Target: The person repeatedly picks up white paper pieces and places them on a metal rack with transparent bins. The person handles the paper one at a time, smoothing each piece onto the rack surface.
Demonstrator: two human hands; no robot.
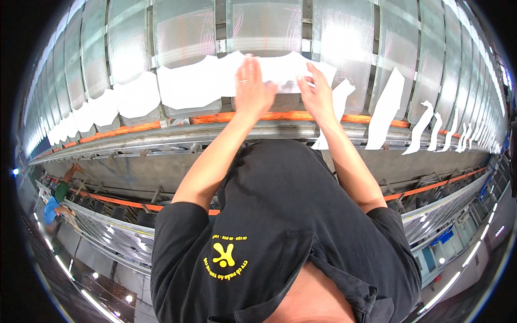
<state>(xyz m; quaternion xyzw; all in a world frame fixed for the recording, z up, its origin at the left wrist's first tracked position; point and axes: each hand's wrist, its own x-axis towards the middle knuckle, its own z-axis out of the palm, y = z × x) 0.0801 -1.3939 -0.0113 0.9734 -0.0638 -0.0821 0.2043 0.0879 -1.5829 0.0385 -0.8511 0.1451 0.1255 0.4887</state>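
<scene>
A white cut piece, probably fabric (283, 67), lies over the near end of a shiny pallet in front of me. My left hand (254, 89) rests flat on its left part, fingers stretched out together and slightly blurred. At the piece's right side is my right hand (318, 97), its fingers loosely bent and apart from the thumb; the fingertips touch or hover just over the white surface. Left of my hands, another white piece (189, 83) is spread flat on the neighbouring pallet. A narrow white piece (341, 99) hangs beside my right wrist, partly hidden by the forearm.
Shiny pallets (264, 27) stand in a long row. Smaller white pieces (139, 94) lie along the left; loose strips (389, 107) hang over the edge rightward. An orange rail (210, 118) and metal bar run before me. Behind, a person (54, 207) is at another row.
</scene>
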